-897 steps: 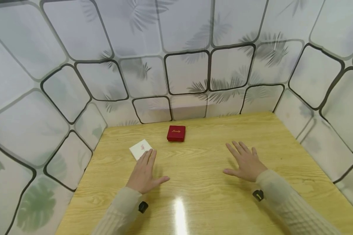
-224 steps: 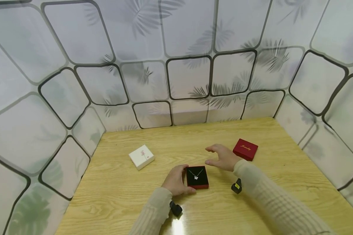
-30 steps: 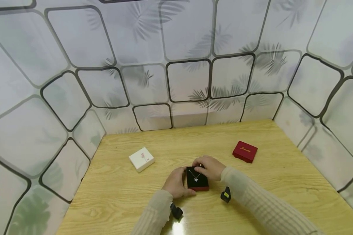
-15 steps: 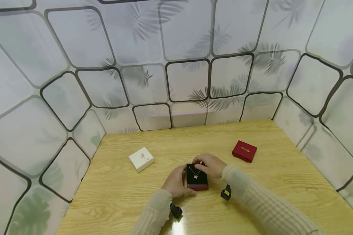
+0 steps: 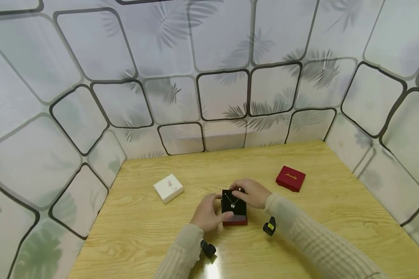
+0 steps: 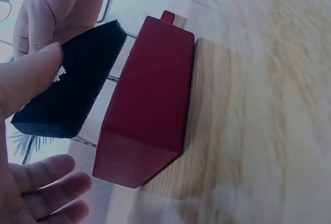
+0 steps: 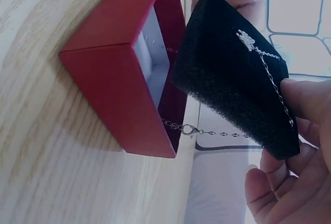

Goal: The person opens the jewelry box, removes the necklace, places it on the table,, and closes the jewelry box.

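Observation:
My right hand [image 5: 253,192] pinches a black foam pad [image 7: 227,74] by its far edge, thumb on the face and fingers behind. The pad is tilted up, raised out of a red box base [image 6: 150,89]. A silver necklace [image 7: 271,79] with a butterfly-shaped pendant [image 7: 246,40] lies across the pad. Its clasp [image 7: 190,130] and chain hang behind the pad, running down into the box. My left hand [image 5: 207,213] is at the left of the box, fingers relaxed and spread apart; its thumb [image 6: 36,74] overlaps the pad's face near the pendant.
A red lid [image 5: 290,178] with gold lettering lies to the right on the wooden table [image 5: 143,240]. A small white box [image 5: 168,188] with a pink flower print sits at the back left. Patterned fabric walls [image 5: 223,93] enclose the table's back and sides.
My right hand has lifted the foam pad up and back out of the red box base, carrying the necklace. My left thumb has moved up from the box's front corner to the pad.

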### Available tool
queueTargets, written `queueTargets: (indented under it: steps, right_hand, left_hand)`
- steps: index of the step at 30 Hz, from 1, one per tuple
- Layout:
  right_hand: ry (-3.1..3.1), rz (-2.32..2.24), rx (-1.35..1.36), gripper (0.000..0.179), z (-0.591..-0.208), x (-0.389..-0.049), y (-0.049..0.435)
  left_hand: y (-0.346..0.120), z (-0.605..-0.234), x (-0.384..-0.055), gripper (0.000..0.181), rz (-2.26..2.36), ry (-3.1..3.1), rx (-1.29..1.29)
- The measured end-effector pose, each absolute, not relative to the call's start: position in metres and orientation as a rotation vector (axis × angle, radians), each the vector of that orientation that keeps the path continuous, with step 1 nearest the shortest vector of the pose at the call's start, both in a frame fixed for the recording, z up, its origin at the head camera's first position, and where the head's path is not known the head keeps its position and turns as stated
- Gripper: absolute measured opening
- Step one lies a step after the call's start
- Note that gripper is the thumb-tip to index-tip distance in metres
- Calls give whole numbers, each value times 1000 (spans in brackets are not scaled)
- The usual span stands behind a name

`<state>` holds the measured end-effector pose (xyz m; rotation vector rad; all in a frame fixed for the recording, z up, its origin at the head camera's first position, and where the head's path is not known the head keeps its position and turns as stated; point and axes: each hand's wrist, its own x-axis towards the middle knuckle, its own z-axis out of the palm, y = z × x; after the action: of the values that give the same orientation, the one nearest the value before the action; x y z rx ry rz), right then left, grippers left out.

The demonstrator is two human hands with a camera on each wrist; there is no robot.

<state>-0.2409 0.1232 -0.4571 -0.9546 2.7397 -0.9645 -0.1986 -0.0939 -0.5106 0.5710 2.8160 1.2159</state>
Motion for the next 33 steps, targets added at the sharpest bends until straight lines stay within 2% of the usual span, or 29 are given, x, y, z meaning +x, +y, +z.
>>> queueTargets:
  steps: [7, 13, 33]
  right_hand:
    - [2751, -990, -989, 14, -454, -241, 126]
    - [2756, -1008, -996, 13, -453, -240, 125]
    - [2756, -1026, -1062, 12, -456, -241, 123]
  left_hand:
    - [-94, -505, -196, 48, 1388, 2841, 563]
    - [-91, -507, -197, 34, 1495, 2868, 600]
    - [-89, -510, -198, 19, 1602, 2776, 635]
